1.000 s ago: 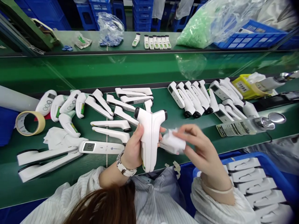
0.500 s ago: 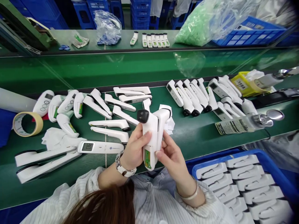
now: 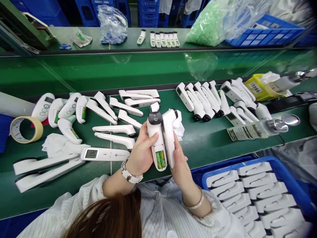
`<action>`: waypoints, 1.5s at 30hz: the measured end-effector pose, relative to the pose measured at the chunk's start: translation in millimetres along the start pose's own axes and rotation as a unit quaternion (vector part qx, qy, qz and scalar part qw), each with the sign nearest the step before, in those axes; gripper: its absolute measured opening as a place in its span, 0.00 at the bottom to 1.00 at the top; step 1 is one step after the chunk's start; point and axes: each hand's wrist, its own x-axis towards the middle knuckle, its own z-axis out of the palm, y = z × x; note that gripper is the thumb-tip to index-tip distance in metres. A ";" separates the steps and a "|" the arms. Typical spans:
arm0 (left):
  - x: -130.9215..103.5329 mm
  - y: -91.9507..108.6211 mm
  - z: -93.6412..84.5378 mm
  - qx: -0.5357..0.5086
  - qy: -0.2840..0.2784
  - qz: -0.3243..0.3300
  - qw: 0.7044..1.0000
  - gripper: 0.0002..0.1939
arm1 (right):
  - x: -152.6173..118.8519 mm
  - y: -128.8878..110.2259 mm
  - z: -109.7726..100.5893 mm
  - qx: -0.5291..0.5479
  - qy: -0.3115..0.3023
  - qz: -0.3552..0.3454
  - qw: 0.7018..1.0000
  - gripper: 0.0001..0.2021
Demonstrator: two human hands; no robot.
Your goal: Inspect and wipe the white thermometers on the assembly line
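My left hand (image 3: pixel 140 154) is closed around a white infrared thermometer (image 3: pixel 156 140) with a black sensor head at the top. Its battery bay is uncovered and shows green-and-yellow batteries (image 3: pixel 160 159). Against its right side lies a second white thermometer (image 3: pixel 169 134), gripped by my right hand (image 3: pixel 180 165). Crumpled white paper (image 3: pixel 178 125) lies on the bench just behind them. To the left, several white thermometers (image 3: pixel 115 138) rest on their sides, and one with a lit display (image 3: pixel 104 154) lies near my left wrist.
More thermometers (image 3: pixel 198 99) lie in rows at the back right. A clear pump bottle (image 3: pixel 257 129) lies to the right, a yellow bin (image 3: pixel 255 94) behind it. Near my right elbow, a blue crate (image 3: pixel 205 181) holds many white thermometers. A tape roll (image 3: pixel 15 130) stands far left.
Both thermometers have turned in my hands. The left one now shows its sensor face and batteries more squarely, and the right one lies more parallel beside it. The view has shifted slightly.
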 end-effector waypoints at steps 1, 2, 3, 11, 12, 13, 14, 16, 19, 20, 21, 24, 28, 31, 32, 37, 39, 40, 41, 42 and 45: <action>0.4 1.0 0.4 -0.012 0.000 -0.007 1.000 0.19 | -0.3 1.4 1.4 0.020 0.016 0.004 1.000 0.23; 0.7 2.0 0.7 -0.022 -0.002 -0.014 1.000 0.19 | -0.9 2.5 2.6 0.036 0.031 0.007 0.999 0.24; 0.9 2.7 1.0 -0.029 -0.003 -0.022 0.999 0.19 | -1.6 3.1 3.3 0.046 0.042 0.012 0.998 0.25; 1.5 0.9 0.8 -0.047 -0.025 -0.061 0.997 0.18 | -5.7 -5.5 -0.3 0.021 0.050 0.019 0.998 0.28; 1.6 0.5 0.5 -0.048 -0.026 -0.058 0.997 0.18 | -5.5 -6.5 -0.9 0.015 0.047 0.018 0.999 0.29; 1.6 0.2 0.2 -0.049 -0.027 -0.055 0.997 0.18 | -5.1 -7.3 -1.3 0.010 0.043 0.017 0.999 0.29; 1.7 0.0 -0.1 -0.048 -0.027 -0.052 0.997 0.18 | -4.8 -7.9 -1.8 0.005 0.037 0.016 0.999 0.29; 1.8 -0.2 -0.5 -0.045 -0.029 -0.048 0.997 0.18 | -4.2 -8.9 -2.9 -0.004 0.028 0.014 1.000 0.30; 2.1 -0.6 -0.7 -0.039 -0.031 -0.049 0.998 0.18 | -3.9 -10.1 -4.1 -0.011 0.023 0.010 1.000 0.30; 2.3 -0.8 -0.7 -0.038 -0.033 -0.049 0.998 0.18 | -4.0 -10.6 -4.3 -0.009 0.023 0.008 1.000 0.30; 2.4 -1.1 -0.6 -0.038 -0.033 -0.050 0.997 0.18 | -4.0 -11.1 -4.5 -0.005 0.023 0.008 1.000 0.30; 2.6 -1.9 -0.5 -0.032 -0.031 -0.054 0.998 0.16 | -3.7 -12.5 -5.0 0.007 0.024 0.021 0.999 0.31; 2.6 -2.0 -1.0 -0.031 -0.016 -0.048 0.998 0.15 | -3.8 -12.5 -6.2 0.013 0.026 0.042 0.999 0.26; 2.7 -0.1 -2.1 -0.062 -0.023 -0.058 0.996 0.14 | -5.4 -9.6 -6.7 0.022 0.051 0.043 0.998 0.22; 2.7 1.0 -2.5 -0.074 -0.031 -0.066 0.995 0.14 | -5.9 -8.5 -6.8 0.036 0.071 0.034 0.996 0.20; 3.1 6.7 -3.6 -0.085 -0.028 -0.074 0.993 0.12 | -2.6 -7.1 -10.6 0.120 0.186 -0.043 0.974 0.12; 4.0 7.4 -3.1 -0.075 -0.002 -0.065 0.995 0.10 | 0.2 -8.1 -13.0 0.148 0.168 -0.035 0.974 0.07; 4.6 7.2 -2.8 -0.072 0.011 -0.063 0.995 0.11 | 1.4 -8.5 -13.8 0.162 0.147 -0.020 0.976 0.05; 5.1 6.9 -2.6 -0.070 0.020 -0.063 0.995 0.12 | 2.3 -8.6 -14.3 0.171 0.127 0.000 0.977 0.08; 5.6 6.3 -2.6 -0.068 0.025 -0.064 0.995 0.13 | 2.7 -8.3 -14.2 0.174 0.111 0.022 0.978 0.13; 6.4 4.6 -3.6 -0.063 -0.003 -0.063 0.996 0.14 | 1.5 -6.0 -12.2 0.162 0.086 0.077 0.980 0.19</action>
